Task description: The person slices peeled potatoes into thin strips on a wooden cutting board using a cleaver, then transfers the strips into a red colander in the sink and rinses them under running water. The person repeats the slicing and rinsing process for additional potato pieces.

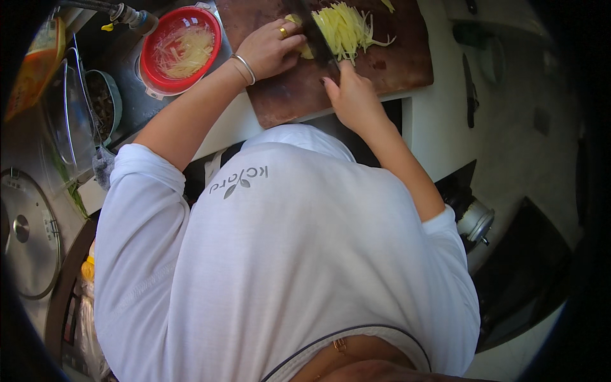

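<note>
A wooden cutting board lies at the top of the view. On it my left hand presses down a piece of pale yellow vegetable, likely potato, with curled fingers. My right hand grips a broad dark-bladed kitchen knife, whose blade stands right beside the left fingertips. The knife's handle is mostly hidden in my fist. Just right of the blade is a heap of thin yellow shreds, with a few loose strands trailing off it.
A red plastic basin of shreds in water stands in the sink under a faucet. Left of it is a pale green bowl with dark contents. Another knife lies on the right counter. A glass pot lid is far left.
</note>
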`<state>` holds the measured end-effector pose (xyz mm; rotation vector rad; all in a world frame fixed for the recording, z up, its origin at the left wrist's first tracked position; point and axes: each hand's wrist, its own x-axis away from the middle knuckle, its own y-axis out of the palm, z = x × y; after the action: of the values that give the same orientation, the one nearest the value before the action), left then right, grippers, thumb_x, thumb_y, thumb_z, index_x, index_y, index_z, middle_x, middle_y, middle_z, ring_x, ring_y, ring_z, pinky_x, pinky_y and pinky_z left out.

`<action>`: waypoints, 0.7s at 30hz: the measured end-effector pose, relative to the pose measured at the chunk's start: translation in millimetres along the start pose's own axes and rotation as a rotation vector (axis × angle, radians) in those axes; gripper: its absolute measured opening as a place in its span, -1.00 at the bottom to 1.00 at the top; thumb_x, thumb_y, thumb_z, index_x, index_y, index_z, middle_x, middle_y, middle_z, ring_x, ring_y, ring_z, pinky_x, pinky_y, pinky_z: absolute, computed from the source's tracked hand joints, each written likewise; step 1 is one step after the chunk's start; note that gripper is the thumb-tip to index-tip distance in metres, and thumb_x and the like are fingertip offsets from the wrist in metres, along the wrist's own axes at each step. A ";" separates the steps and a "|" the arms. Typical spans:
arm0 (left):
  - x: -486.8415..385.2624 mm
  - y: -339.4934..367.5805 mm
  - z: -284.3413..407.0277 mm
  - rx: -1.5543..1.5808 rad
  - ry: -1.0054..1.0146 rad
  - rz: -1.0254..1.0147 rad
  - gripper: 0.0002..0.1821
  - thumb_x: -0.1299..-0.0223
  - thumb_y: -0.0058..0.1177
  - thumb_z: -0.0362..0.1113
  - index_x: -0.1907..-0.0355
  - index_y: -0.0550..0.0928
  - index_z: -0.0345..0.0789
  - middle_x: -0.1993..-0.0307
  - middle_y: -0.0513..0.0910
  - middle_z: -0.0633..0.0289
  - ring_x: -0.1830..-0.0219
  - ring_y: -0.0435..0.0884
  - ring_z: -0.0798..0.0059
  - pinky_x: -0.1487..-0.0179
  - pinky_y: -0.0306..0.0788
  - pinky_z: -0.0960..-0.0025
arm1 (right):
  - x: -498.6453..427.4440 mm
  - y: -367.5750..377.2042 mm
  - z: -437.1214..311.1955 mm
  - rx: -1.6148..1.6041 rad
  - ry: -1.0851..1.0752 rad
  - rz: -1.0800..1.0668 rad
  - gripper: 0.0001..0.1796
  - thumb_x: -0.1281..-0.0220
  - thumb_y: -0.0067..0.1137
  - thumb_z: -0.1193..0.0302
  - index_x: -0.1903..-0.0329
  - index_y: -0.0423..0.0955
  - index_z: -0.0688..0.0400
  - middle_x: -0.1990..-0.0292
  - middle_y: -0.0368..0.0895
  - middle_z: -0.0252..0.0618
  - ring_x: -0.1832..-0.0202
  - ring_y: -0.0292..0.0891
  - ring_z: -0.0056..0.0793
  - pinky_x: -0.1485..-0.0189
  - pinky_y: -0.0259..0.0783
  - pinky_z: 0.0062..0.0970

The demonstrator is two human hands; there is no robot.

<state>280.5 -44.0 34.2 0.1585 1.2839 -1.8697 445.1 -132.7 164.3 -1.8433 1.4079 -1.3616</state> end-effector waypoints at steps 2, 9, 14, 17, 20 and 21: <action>0.4 -0.3 -0.5 -0.010 0.002 0.001 -0.66 0.15 0.18 -0.34 0.19 0.57 -0.25 0.11 0.53 0.20 0.04 0.51 0.21 -0.03 0.44 0.28 | -0.1 -0.4 1.7 0.011 -0.004 0.008 -0.70 -0.25 0.05 0.38 0.19 0.25 0.39 0.35 0.53 0.35 0.22 0.47 0.32 0.18 0.39 0.05; -0.8 -1.8 1.2 -0.026 0.009 0.015 -0.66 0.14 0.19 -0.33 0.18 0.58 -0.23 0.11 0.53 0.21 0.02 0.50 0.21 -0.03 0.45 0.29 | 0.1 4.3 5.1 -0.026 0.014 -0.002 -0.69 -0.24 0.07 0.38 0.19 0.25 0.39 0.35 0.53 0.36 0.22 0.46 0.33 0.18 0.40 0.04; 1.4 -9.6 2.3 -0.010 -0.022 0.041 -0.65 0.10 0.20 -0.34 0.15 0.57 -0.22 0.04 0.50 0.16 -0.02 0.49 0.14 -0.05 0.45 0.22 | -6.8 13.0 12.1 -0.036 -0.012 0.026 -0.66 -0.25 0.06 0.35 0.13 0.26 0.38 0.32 0.54 0.33 0.18 0.45 0.31 0.16 0.39 0.03; 2.6 -11.0 1.4 -0.031 -0.033 0.003 -0.73 0.08 0.17 -0.33 0.22 0.57 -0.21 0.13 0.52 0.23 0.02 0.50 0.23 0.02 0.46 0.27 | -6.3 15.3 14.7 -0.061 -0.018 0.048 -0.70 -0.23 0.07 0.39 0.21 0.26 0.39 0.35 0.52 0.37 0.20 0.45 0.34 0.16 0.38 0.06; 3.9 -8.0 3.0 -0.018 -0.048 0.015 -0.74 0.08 0.17 -0.34 0.23 0.57 -0.22 0.16 0.51 0.21 0.02 0.50 0.22 0.03 0.46 0.26 | -5.5 15.3 13.5 -0.076 -0.034 0.062 -0.70 -0.22 0.07 0.39 0.22 0.26 0.38 0.34 0.52 0.37 0.19 0.45 0.34 0.16 0.38 0.06; 4.5 -7.3 3.2 -0.022 -0.051 0.034 -0.74 0.08 0.17 -0.35 0.24 0.57 -0.22 0.16 0.51 0.20 0.03 0.50 0.22 0.03 0.46 0.26 | -5.4 15.1 12.9 -0.073 -0.035 0.066 -0.70 -0.22 0.08 0.39 0.22 0.27 0.38 0.34 0.52 0.38 0.19 0.45 0.34 0.16 0.38 0.06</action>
<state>273.7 -48.4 38.5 0.1197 1.2588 -1.8188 449.6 -136.2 144.6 -1.8405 1.5054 -1.2551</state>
